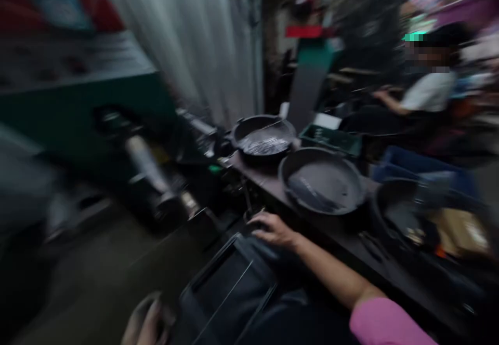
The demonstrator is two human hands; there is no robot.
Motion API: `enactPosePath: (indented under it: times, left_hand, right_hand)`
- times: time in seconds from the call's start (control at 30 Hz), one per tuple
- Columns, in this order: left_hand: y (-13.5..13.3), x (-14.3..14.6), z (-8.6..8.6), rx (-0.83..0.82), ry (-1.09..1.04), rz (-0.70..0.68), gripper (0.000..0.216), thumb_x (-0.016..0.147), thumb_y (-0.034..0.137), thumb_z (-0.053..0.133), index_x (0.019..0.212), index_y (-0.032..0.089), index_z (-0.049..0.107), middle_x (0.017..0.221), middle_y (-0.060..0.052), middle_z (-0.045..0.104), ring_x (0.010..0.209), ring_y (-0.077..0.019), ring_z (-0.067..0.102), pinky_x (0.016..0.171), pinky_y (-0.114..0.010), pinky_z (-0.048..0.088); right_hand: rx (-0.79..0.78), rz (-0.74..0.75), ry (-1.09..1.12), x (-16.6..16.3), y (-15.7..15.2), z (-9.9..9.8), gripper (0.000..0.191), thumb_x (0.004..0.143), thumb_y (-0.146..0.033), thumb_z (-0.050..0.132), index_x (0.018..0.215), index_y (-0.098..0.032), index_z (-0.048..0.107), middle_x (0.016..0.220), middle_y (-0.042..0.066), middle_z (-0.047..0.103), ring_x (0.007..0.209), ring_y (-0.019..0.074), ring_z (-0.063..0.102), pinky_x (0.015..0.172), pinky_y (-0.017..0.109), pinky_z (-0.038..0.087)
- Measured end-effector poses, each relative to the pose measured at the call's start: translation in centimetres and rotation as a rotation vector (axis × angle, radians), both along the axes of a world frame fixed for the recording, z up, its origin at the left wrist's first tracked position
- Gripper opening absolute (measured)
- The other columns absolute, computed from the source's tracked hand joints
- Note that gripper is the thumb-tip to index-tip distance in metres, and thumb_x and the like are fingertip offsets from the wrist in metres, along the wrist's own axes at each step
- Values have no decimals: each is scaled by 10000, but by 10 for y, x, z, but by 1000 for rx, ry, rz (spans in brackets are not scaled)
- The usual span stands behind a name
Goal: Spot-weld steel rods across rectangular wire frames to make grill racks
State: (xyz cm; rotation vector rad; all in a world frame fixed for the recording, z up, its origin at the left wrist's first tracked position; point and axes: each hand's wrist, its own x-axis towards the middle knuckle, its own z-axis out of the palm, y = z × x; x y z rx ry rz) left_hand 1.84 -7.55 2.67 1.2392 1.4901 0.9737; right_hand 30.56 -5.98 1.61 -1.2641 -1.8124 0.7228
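Observation:
The whole view is smeared by motion. My right hand (pixel 275 229) reaches in from the right, its fingers curled over a small dark thing that I cannot make out. Just below it, a dark frame-like tray (pixel 222 282) lies tilted in front of my body. At the bottom left is my left hand (pixel 146 321), partly cut off by the edge; blur hides what it holds, if anything. Nearest beyond my right hand stands a round dark pan (pixel 322 181) with a flat dark piece in it. A second pan (pixel 263 134) holds a heap of small shiny pieces.
Both pans rest on a narrow bench (pixel 265 181). To the right are another dark basin (pixel 397 199), a brown box (pixel 463 230) and a blue crate (pixel 424 168). Green machinery (pixel 128 95) stands at left. Another person (pixel 429 88) sits at the back right.

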Motion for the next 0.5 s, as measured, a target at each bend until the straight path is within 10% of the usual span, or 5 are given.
enactPosePath:
  times: [0.23, 0.5]
  left_hand:
    - [-11, -13, -9, -35, -317, 187, 218, 724, 391, 532, 854, 219, 497, 455, 68, 453, 330, -35, 291, 315, -125, 187]
    - [-11, -14, -13, -32, -370, 150, 188, 735, 359, 525, 845, 209, 495, 449, 65, 465, 323, -23, 277, 315, -109, 184]
  right_hand:
    - [-6, 555, -132, -33, -10, 14, 543, 730, -294, 585, 1228, -169, 407, 1124, 110, 470, 1013, 177, 488, 845, 275, 399]
    - [-54, 563, -465, -44, -17, 2, 641, 709, -237, 602, 1290, -201, 334, 1211, 128, 431, 956, 216, 538, 777, 307, 440]
